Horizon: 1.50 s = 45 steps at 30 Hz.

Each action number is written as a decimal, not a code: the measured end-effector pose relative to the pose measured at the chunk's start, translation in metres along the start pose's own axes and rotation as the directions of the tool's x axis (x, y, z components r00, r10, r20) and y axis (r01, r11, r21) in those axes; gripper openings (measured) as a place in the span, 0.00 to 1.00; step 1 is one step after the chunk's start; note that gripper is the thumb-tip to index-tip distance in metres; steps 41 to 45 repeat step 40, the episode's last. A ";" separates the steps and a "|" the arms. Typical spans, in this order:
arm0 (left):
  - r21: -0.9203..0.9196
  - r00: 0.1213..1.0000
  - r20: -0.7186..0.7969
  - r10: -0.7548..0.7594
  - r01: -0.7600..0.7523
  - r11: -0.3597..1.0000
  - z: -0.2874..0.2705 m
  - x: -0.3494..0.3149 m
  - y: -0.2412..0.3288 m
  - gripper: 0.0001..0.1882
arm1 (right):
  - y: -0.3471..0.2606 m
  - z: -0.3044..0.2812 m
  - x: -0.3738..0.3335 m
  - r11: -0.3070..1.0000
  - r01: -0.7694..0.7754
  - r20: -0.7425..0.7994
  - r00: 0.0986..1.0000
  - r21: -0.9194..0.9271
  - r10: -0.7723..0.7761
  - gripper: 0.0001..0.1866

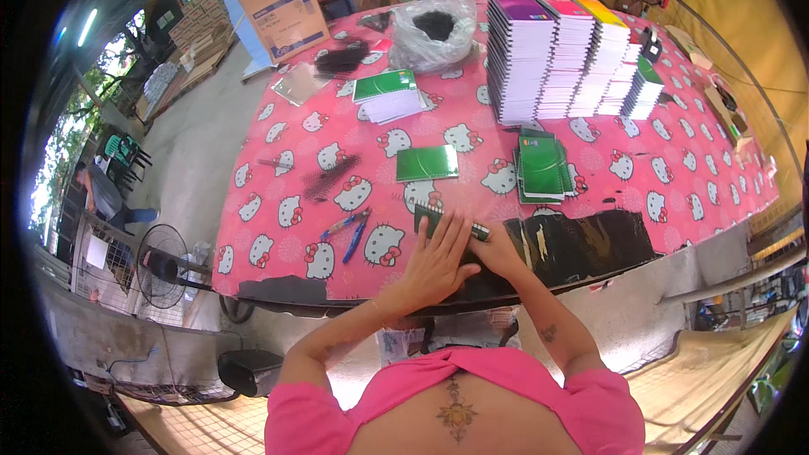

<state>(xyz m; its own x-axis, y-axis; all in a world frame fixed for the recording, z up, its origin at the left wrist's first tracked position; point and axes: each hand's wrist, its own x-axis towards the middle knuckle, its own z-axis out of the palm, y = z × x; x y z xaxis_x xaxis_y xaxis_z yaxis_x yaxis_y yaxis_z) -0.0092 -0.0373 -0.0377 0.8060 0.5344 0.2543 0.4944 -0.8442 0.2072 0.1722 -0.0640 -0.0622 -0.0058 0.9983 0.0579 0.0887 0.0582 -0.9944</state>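
A dark green spiral notebook [427,213] lies at the near edge of the table, mostly hidden under my hands. My left hand [440,257] rests on it with its fingers stretched out flat. At the notebook's right end, my right hand [499,251] has its fingers closed round the cover's edge, partly behind the left hand. A wire coil end [403,198] sticks out at the notebook's left. Just beyond sits a flat green cover [427,163]. Blue-handled pliers [356,236] and a second blue-handled tool [340,225] lie to the left.
Loose black coils [333,179] lie at left. Green notebooks stand in a stack [388,88] and a pile [541,167]. Tall notebook stacks [521,63] rise at back right, by a plastic bag of black coils [434,29]. A fan [162,265] stands left of the pink table [472,114].
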 end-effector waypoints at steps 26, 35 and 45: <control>-0.043 0.943 -0.284 0.176 -0.196 0.980 -0.022 0.046 -0.023 0.08 | -0.007 -0.004 0.006 0.971 0.081 -0.005 0.996 -0.224 -0.084 0.17; -0.047 0.950 -0.282 0.134 -0.153 0.987 -0.018 0.045 -0.022 0.13 | -0.020 -0.004 0.005 0.957 0.056 0.010 0.998 -0.285 -0.056 0.17; -0.119 0.987 -0.147 0.071 -0.089 0.989 -0.028 0.042 -0.028 0.20 | -0.004 -0.026 0.005 0.928 0.159 0.125 0.984 -0.337 -0.124 0.29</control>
